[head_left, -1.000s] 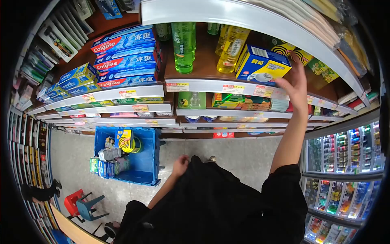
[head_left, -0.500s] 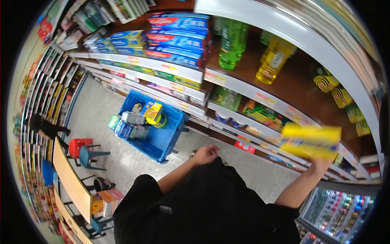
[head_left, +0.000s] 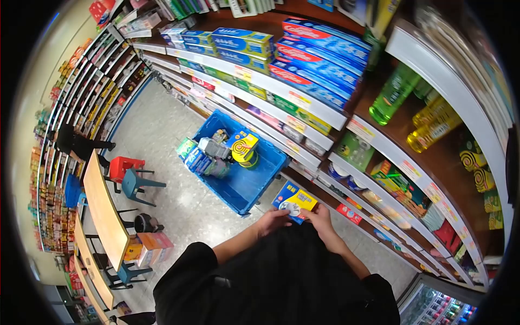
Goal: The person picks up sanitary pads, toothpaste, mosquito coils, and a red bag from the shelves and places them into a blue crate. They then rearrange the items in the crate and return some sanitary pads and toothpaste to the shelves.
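In front of my body, a yellow and blue box with a pale picture on its face is held between both hands. My left hand grips its lower left edge, thumb on the face. On the other side, my right hand pinches the lower right corner. Just beyond the box stands a blue plastic crate. Inside it are a yellow box with a black spiral print, a round yellow tin and several packaged goods heaped at the left end.
Shelves with toothpaste boxes, a green bottle and yellow bottles run along the right. Left of the aisle floor are wooden tables, a red stool and a teal stool. A person in black stands farther back.
My right hand has brought the yellow and blue box from beside the right shelf to in front of my body. My left hand has taken hold of it too. The view has shifted.
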The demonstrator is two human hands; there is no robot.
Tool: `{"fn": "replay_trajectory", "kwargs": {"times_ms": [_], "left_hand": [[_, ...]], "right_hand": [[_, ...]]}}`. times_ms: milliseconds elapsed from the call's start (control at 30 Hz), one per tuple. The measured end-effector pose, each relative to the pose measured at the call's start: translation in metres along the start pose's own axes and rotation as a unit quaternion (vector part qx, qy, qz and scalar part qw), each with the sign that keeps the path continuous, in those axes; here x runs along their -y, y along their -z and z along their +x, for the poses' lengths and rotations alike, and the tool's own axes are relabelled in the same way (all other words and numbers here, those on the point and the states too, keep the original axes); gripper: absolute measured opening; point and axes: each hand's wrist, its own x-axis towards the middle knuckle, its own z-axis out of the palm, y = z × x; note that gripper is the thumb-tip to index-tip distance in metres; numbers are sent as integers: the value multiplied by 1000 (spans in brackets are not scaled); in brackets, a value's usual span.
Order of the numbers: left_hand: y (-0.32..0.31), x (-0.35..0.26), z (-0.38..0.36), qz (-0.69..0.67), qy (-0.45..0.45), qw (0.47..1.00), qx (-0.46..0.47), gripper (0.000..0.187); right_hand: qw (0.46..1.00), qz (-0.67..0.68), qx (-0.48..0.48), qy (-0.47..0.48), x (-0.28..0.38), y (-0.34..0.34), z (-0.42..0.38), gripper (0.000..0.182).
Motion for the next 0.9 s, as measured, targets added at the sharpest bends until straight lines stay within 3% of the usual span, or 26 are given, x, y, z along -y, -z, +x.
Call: {"fn": "replay_trajectory", "kwargs": {"times_ms": [100,133,167,233,367,500,667,700,767,867,900], "left_hand": [[17,-17,-17,-44,-18,993,-110,39],[35,-23,-12,-56,-30,989,-131,39],[55,-30,-5,-66,-42,986,-150,40],[108,-44,21,-13,-66,964,-257,36],[171,-111,48,-8,-105,921,-375,41],[259,-175,107,46,-81,933,-348,50],[277,-228,159,70,-178,913,-361,31],[295,-228,174,86,-136,912,-377,36],[332,-213,204,222,-195,867,-400,49],[353,-205,226,273,-189,819,-468,59],[380,-193,244,246,-218,827,-457,61]], "right_hand": [[995,-96,25,3,-13,-41,15,46],[997,-56,56,24,-25,-56,26,54],[992,-122,32,-7,-35,-64,30,57],[973,-225,48,12,-40,-84,38,57],[954,-285,73,55,-26,-111,44,50],[962,-264,-27,60,-33,-105,42,41],[973,-171,-151,40,-43,-86,33,28],[970,-169,-168,43,-43,-85,30,28],[965,-172,-193,48,-47,-85,24,27],[957,-197,-209,51,-53,-82,21,24],[954,-209,-208,47,-55,-81,20,22]]}}
